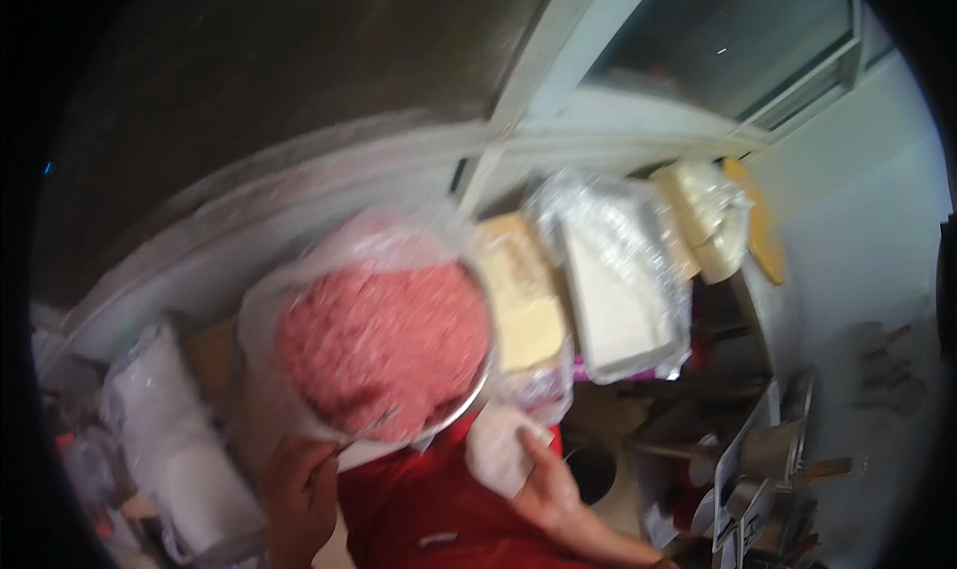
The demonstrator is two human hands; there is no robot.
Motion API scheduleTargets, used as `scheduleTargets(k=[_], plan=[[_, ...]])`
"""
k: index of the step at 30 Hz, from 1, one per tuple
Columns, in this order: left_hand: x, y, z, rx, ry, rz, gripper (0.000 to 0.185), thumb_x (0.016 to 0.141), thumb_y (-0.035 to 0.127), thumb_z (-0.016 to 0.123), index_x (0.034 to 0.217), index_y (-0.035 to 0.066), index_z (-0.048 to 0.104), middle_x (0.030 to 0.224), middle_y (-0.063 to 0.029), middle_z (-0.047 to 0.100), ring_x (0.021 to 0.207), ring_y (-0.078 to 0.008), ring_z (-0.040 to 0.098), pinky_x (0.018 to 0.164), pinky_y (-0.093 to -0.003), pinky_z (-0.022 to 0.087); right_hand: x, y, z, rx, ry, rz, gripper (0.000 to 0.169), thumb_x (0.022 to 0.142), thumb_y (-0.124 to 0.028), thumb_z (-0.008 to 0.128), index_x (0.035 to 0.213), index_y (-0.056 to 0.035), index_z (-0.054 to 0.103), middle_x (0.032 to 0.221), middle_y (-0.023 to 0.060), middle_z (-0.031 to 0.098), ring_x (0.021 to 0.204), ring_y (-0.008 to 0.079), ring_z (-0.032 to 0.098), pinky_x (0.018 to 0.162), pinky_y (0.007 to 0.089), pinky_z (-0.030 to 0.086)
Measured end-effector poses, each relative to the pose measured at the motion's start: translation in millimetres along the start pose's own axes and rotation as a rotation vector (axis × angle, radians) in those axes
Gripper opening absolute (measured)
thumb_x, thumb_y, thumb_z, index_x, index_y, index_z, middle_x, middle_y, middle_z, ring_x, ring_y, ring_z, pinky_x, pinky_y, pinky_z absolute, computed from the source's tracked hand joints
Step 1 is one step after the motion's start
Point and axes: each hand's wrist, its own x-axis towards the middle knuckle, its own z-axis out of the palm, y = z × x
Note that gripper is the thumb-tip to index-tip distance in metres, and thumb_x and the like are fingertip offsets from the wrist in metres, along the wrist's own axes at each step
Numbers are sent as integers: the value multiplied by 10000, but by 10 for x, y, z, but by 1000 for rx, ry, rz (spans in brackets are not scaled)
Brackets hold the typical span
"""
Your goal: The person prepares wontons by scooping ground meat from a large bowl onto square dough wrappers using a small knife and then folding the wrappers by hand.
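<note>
Ground pink meat [389,337] fills a round metal bowl [478,386] partly lined with clear plastic film. My left hand [303,487] is by the bowl's near left edge with its fingers curled. Blur hides whether it grips a thin tool. Flat on my right hand [549,487] lies a pale round sheet, probably a dough wrapper [499,449], with my thumb over its edge. Just right of the bowl is a stack of pale yellow sheets [527,330], apparently wrappers, partly in plastic.
A film-covered white tray [617,307] sits right of the stack, with a wrapped pale block [706,225] beyond. On the left lies a large white plastic bag [183,449]. A window frame [516,113] runs behind. Metal pots [766,449] stand lower right, above the floor.
</note>
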Motion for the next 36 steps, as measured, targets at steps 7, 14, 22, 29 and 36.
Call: scheduleTargets(k=[7, 14, 22, 29, 36], plan=[[-25, 159, -85, 21, -81, -19, 228, 844, -49, 642, 1060, 20, 665, 887, -128, 648, 741, -281, 639, 638, -354, 504, -73, 154, 20, -16, -98, 152, 509, 1026, -255, 512, 1461, -30, 373, 1450, 154, 492, 1330, 313, 493, 1129, 487, 394], [-92, 149, -64, 285, 31, 165, 269, 824, -41, 651, 1073, 54, 685, 838, -98, 629, 672, -270, 645, 552, -370, 497, -53, 223, 188, -51, -193, 205, 472, 1039, -260, 480, 1442, -31, 392, 1429, 153, 512, 1313, 313, 511, 1112, 483, 415], [-228, 94, 97, 320, -31, 194, 257, 789, -38, 653, 1030, 44, 691, 799, -79, 610, 615, -249, 617, 527, -357, 489, 35, 241, 353, -73, -246, 229, 432, 1054, -263, 441, 1412, -22, 418, 1391, 159, 545, 1279, 313, 543, 1072, 480, 454], [-286, 123, 335, 208, -67, 176, 232, 800, -38, 671, 1014, 46, 697, 797, -89, 622, 629, -251, 624, 520, -358, 492, 24, 176, 419, -79, -278, 244, 453, 1065, -304, 407, 1418, -20, 401, 1396, 163, 530, 1276, 315, 541, 1068, 484, 455], [-373, 70, 425, 432, -59, 559, 261, 767, 91, 732, 1025, 108, 692, 880, -26, 606, 599, -171, 564, 462, -293, 436, 76, 150, 363, -64, -287, 235, 430, 1076, -310, 370, 1396, -24, 407, 1378, 167, 535, 1277, 313, 531, 1090, 500, 429]])
